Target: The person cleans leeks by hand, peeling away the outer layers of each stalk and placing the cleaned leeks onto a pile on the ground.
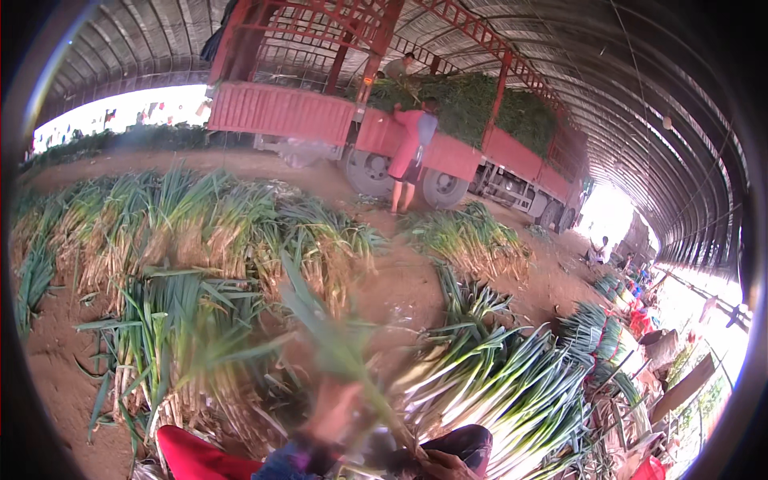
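While blur smears the left hand (336, 408) at lower centre of the frame, its position is readable: it overlaps a leek-like stalk (320, 324). Stalk runs diagonally, broad green leaves toward mid-frame, narrow end toward the bottom edge. Fingers indistinct; cannot tell whether they grasp it or are released. Right hand (448, 466) at the bottom edge, right of centre, near the stalk's narrow end and just beside a dark rounded shape (464, 444); finger state cannot be told.

Surroundings: red fabric (200, 456) at lower left. Unsorted heap (176, 328) of stalks with brownish bases, left; longer row (160, 216) of the same behind it. White-stemmed pile (496, 392) at lower right, leaves fanned toward upper right. Smaller heap (472, 240) right of centre, on brown soil (400, 280).

Top of frame: red truck (280, 112) carrying a green load (456, 104); a co-worker in pinkish red (412, 136) stands against its side. Arched roof (672, 88), upper right.
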`<action>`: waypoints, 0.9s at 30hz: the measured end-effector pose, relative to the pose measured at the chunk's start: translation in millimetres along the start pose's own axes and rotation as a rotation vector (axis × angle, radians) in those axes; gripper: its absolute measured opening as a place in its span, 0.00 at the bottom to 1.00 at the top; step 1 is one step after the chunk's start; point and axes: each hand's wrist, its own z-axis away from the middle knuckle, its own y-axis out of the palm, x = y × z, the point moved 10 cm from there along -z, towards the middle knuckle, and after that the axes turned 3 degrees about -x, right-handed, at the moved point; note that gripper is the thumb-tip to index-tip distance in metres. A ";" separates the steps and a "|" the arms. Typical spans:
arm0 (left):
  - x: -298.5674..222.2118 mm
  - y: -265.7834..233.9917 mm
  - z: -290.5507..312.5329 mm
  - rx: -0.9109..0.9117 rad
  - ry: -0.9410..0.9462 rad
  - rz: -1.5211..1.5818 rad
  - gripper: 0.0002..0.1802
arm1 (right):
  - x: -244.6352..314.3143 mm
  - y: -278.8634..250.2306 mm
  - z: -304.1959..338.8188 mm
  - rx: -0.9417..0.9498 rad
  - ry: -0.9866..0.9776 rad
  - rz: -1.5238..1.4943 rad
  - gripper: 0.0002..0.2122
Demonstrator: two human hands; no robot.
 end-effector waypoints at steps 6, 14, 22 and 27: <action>-88.5 -4.6 -24.8 -0.146 0.013 0.062 0.18 | 41.3 37.4 -19.2 0.004 -0.134 -0.169 0.15; -128.1 -50.6 -21.5 -0.390 0.381 -0.447 0.21 | 53.6 91.6 -44.6 0.148 -0.217 -0.266 0.13; -115.3 -45.8 8.9 -0.255 0.198 -0.272 0.19 | -18.4 83.2 -121.5 0.088 0.109 -0.456 0.08; -131.6 -92.6 28.1 -0.398 0.088 0.036 0.09 | -91.3 58.1 -158.2 0.111 0.435 -0.556 0.08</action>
